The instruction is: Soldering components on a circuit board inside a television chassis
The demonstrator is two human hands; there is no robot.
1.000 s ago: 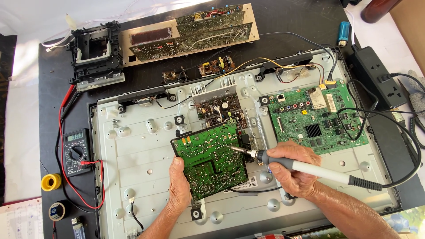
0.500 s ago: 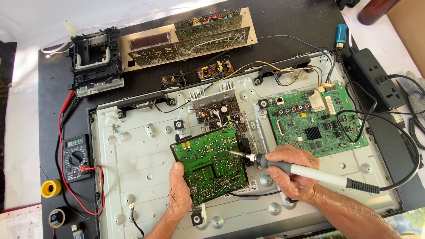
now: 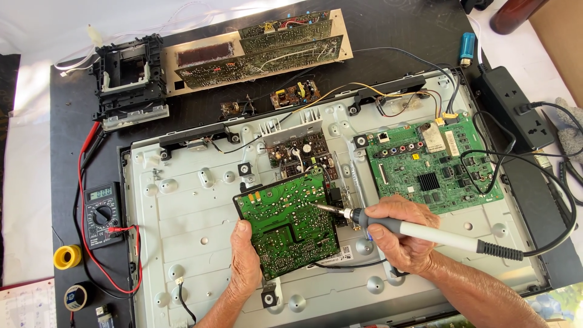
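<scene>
Workbench [image 3: 376, 36] in black, and most of it is taken up by a big grey metal chassis [image 3: 182, 225] lying flat. On its right side sits a green mainboard [image 3: 425, 164], well apart from the smaller green circuit board [image 3: 285, 225] in the middle. Left hand [image 3: 245, 261] clamps that smaller board by its lower left edge, tilted up off the chassis. Right hand [image 3: 401, 234] is closed around a soldering iron [image 3: 425, 234], tip touching the board's right edge. Multimeter [image 3: 101, 212] off to the left, solder spool [image 3: 67, 256] just below it.
</scene>
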